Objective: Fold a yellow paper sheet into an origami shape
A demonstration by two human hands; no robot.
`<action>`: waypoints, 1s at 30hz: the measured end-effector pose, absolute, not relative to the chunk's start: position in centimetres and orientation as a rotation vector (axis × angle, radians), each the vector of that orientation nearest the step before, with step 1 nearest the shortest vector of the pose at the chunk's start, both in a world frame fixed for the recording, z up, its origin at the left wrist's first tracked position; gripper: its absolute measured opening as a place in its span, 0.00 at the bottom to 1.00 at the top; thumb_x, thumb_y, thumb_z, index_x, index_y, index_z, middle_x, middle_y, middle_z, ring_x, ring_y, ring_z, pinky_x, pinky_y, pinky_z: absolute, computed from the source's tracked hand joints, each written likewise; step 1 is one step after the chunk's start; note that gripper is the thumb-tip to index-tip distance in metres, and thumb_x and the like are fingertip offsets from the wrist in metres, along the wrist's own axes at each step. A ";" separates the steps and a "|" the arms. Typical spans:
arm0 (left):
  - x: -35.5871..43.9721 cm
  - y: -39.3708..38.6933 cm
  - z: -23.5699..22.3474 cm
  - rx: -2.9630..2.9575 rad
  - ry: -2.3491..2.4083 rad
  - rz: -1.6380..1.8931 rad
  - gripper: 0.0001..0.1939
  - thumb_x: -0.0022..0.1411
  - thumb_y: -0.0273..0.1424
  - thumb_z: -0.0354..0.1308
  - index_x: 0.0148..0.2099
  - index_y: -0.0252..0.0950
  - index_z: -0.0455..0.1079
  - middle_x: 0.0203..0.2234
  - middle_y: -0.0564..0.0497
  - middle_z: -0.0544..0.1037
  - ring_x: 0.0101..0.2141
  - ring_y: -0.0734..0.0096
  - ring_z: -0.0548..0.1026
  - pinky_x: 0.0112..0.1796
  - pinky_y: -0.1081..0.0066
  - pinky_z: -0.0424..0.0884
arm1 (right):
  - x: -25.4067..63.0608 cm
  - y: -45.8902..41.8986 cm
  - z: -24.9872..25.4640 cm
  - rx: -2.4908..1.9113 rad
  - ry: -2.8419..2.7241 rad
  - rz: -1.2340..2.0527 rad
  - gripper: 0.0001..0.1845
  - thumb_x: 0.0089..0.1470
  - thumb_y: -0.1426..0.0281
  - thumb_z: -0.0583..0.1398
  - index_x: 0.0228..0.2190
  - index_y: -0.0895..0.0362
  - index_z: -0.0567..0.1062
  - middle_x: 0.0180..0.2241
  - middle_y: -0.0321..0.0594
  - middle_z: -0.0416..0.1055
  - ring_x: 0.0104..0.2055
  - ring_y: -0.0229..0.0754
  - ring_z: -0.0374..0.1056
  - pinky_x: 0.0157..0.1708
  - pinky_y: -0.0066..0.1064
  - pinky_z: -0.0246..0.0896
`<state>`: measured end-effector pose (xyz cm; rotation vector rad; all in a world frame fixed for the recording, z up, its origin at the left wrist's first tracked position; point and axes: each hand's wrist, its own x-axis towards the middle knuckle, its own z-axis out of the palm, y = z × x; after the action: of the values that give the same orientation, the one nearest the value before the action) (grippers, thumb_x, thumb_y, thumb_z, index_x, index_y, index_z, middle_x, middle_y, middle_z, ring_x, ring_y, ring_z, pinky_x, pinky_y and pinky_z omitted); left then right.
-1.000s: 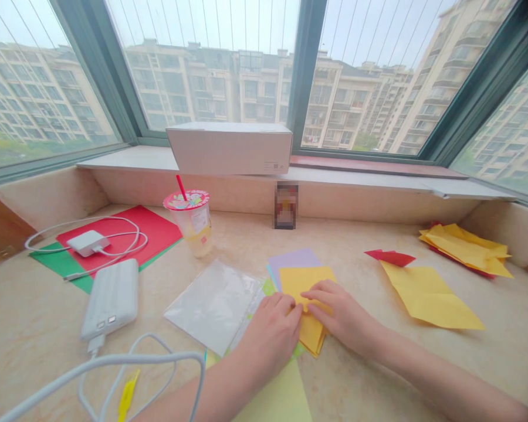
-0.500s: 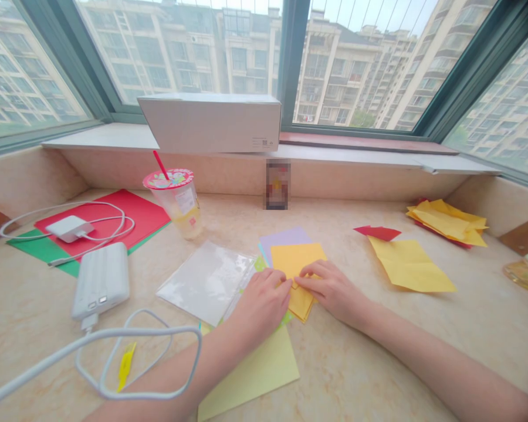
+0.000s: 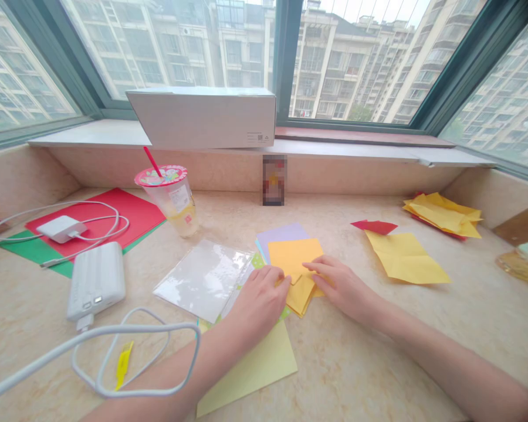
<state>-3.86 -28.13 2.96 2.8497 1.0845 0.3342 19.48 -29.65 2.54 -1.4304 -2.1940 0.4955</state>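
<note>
A small folded piece of yellow-orange paper [image 3: 300, 298] lies over a stack of coloured sheets. My left hand [image 3: 264, 293] is closed, its thumb and curled fingers pinching the left side of the folded paper. On the other side, my right hand [image 3: 339, 285] rests with its fingers stretched out near the paper's right edge, holding nothing. Under and beyond the folded piece is a flat orange sheet [image 3: 295, 255], with a lavender sheet [image 3: 286, 232] showing behind it. A pale yellow-green sheet [image 3: 255, 372] sits partly beneath my left forearm.
Left of the stack is a clear plastic sleeve [image 3: 202, 280]. A drink cup [image 3: 169, 202] with a red straw stands behind it. A white power bank [image 3: 95, 281] and looping cable [image 3: 158, 327] are at left. Creased yellow papers [image 3: 407, 258] lie right.
My right hand has drawn slightly right, off the folded paper, and its fingers have straightened. My left hand stays on the paper. The whole view has shifted a little.
</note>
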 end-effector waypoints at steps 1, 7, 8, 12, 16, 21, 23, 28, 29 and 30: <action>-3.9 -28.1 2.8 2.854 1.086 0.346 0.08 0.68 0.23 0.55 0.47 0.33 0.71 0.41 0.43 0.74 0.42 0.55 0.73 0.43 0.57 0.73 | 19.7 -29.8 2.7 -1.454 -2.160 0.533 0.17 0.64 0.76 0.55 0.49 0.54 0.79 0.44 0.46 0.76 0.46 0.47 0.72 0.48 0.42 0.69; -3.9 -28.1 2.1 2.878 1.063 0.414 0.12 0.68 0.22 0.54 0.53 0.33 0.70 0.44 0.43 0.73 0.45 0.53 0.72 0.46 0.55 0.72 | 19.9 -30.2 3.2 -1.415 -2.135 0.690 0.22 0.58 0.81 0.58 0.48 0.51 0.80 0.41 0.41 0.78 0.43 0.43 0.73 0.46 0.37 0.69; -3.8 -28.1 2.2 2.881 1.055 0.410 0.12 0.69 0.22 0.54 0.53 0.33 0.70 0.44 0.43 0.73 0.46 0.53 0.72 0.47 0.55 0.72 | 19.9 -30.1 3.2 -1.397 -2.147 0.684 0.23 0.57 0.82 0.57 0.48 0.51 0.80 0.41 0.41 0.78 0.43 0.43 0.73 0.46 0.37 0.69; -3.6 -28.2 3.0 2.873 1.016 0.319 0.10 0.69 0.22 0.54 0.51 0.32 0.70 0.44 0.45 0.74 0.45 0.55 0.72 0.46 0.57 0.72 | 20.1 -29.8 3.5 -1.337 -2.170 0.694 0.21 0.58 0.82 0.57 0.46 0.51 0.81 0.41 0.41 0.78 0.43 0.42 0.74 0.47 0.36 0.69; -3.5 -28.4 3.5 2.875 1.012 0.233 0.08 0.69 0.22 0.54 0.49 0.32 0.70 0.42 0.45 0.74 0.43 0.57 0.72 0.45 0.59 0.72 | 20.5 -29.7 4.2 -1.309 -2.185 0.732 0.13 0.62 0.75 0.60 0.44 0.51 0.82 0.41 0.40 0.77 0.43 0.41 0.74 0.45 0.33 0.70; -3.5 -28.4 3.2 2.902 0.976 0.249 0.13 0.71 0.24 0.53 0.56 0.36 0.67 0.43 0.46 0.73 0.45 0.56 0.71 0.46 0.57 0.71 | 20.1 -29.5 3.9 -1.368 -2.141 0.747 0.09 0.63 0.72 0.61 0.38 0.52 0.82 0.37 0.38 0.79 0.39 0.41 0.75 0.41 0.34 0.69; -3.6 -28.3 3.1 2.900 0.981 0.251 0.15 0.71 0.24 0.53 0.58 0.36 0.66 0.44 0.45 0.73 0.46 0.55 0.71 0.47 0.57 0.70 | 19.3 -29.5 3.4 -1.415 -2.051 0.749 0.07 0.62 0.72 0.62 0.37 0.53 0.82 0.35 0.37 0.80 0.37 0.41 0.75 0.39 0.33 0.68; -3.5 -28.2 3.4 2.872 0.987 0.270 0.14 0.69 0.23 0.51 0.54 0.35 0.69 0.44 0.43 0.72 0.44 0.55 0.71 0.45 0.58 0.70 | 17.5 -30.0 2.8 -1.528 -1.874 0.664 0.06 0.59 0.73 0.63 0.38 0.55 0.80 0.33 0.37 0.80 0.33 0.41 0.74 0.35 0.32 0.69; -3.5 -28.2 3.5 2.864 0.988 0.274 0.13 0.69 0.23 0.51 0.53 0.35 0.69 0.43 0.43 0.72 0.43 0.56 0.71 0.44 0.58 0.70 | 17.3 -30.2 2.8 -1.523 -1.887 0.637 0.05 0.59 0.73 0.63 0.37 0.55 0.80 0.33 0.37 0.80 0.33 0.41 0.75 0.36 0.33 0.69; -3.5 -28.3 3.6 2.857 0.987 0.276 0.12 0.69 0.24 0.51 0.52 0.35 0.69 0.42 0.44 0.72 0.42 0.56 0.71 0.43 0.59 0.70 | 17.3 -30.4 2.8 -1.506 -1.919 0.605 0.05 0.59 0.73 0.63 0.36 0.55 0.81 0.34 0.38 0.80 0.35 0.42 0.75 0.38 0.34 0.69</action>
<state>-3.52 -28.32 3.57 2.8568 0.9867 0.2762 17.26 -30.39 2.76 -1.5057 -1.9185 0.6049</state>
